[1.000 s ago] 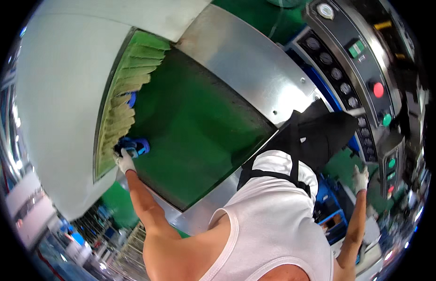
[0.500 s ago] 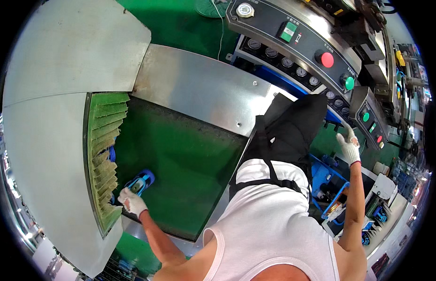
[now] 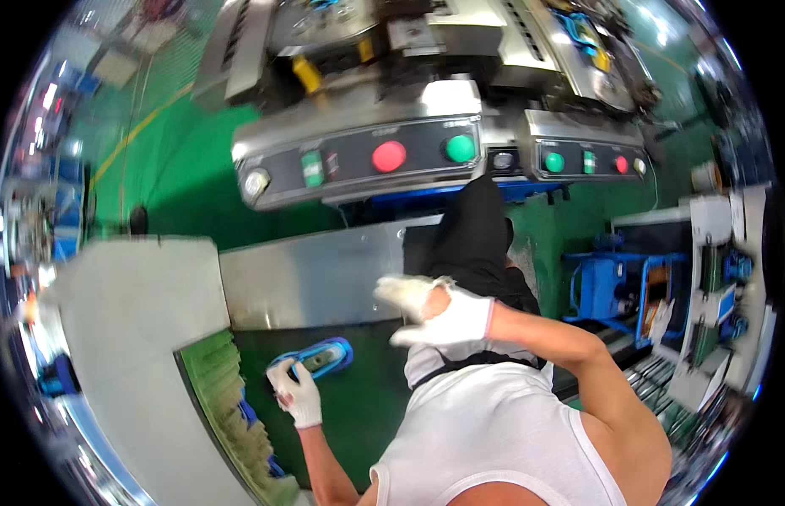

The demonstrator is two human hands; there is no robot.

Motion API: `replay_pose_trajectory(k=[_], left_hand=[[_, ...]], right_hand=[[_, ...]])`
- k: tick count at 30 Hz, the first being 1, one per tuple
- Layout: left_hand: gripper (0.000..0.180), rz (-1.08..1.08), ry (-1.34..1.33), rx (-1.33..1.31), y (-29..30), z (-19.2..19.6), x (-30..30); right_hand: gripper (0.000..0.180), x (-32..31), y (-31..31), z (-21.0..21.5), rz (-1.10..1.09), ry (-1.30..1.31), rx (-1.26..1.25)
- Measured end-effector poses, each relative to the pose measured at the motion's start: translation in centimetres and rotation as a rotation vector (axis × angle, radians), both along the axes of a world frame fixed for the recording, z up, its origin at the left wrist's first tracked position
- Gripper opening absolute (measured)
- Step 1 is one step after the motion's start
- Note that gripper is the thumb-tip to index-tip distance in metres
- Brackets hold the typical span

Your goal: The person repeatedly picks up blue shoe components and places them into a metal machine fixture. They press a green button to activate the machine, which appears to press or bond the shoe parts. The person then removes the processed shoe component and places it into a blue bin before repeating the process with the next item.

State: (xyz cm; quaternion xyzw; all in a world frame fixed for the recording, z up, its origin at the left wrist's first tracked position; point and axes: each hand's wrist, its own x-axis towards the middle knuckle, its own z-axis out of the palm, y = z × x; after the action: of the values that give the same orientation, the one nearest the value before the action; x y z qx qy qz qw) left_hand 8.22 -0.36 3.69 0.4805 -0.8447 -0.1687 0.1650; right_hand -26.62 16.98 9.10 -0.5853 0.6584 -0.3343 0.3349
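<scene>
A blue shoe-shaped piece, long and rounded with a lighter blue inner edge, lies over the dark green belt. My left hand, in a white glove, closes its thumb and fingers on the end nearest the green strip curtain. My right hand, gloved too, is in front of my waist with its fingers stretched out and somewhat blurred. Nothing shows in it. Further blue pieces peek out between the curtain's strips.
A grey machine housing stands at the left, beside a metal plate. Ahead are a control panel with red and green buttons and a smaller panel. A blue cart stands at the right.
My view has turned toward the panels. My right hand has come from the far right to in front of my waist. My left hand has drawn the blue shoe-shaped piece away from the curtain.
</scene>
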Motion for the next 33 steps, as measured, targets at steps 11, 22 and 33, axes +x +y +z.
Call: replay_pose_trajectory(k=[11, 22, 33], left_hand=[[0.038, -1.166, 0.292, 0.144, 10.0, 14.5, -34.2], [0.066, -1.119, 0.421, 0.070, 14.8, 15.9, -75.6], [0.033, -0.894, 0.410, -0.048, 15.3, 7.3, -98.7]], right_hand=[[0.041, -6.9, 9.8, 4.8, -0.604, -0.022, -0.075], [0.084, -7.5, 31.8, -3.5, -1.615, -0.841, -0.475], [0.054, -7.8, 33.2, -10.0, -1.996, -1.157, -0.609]])
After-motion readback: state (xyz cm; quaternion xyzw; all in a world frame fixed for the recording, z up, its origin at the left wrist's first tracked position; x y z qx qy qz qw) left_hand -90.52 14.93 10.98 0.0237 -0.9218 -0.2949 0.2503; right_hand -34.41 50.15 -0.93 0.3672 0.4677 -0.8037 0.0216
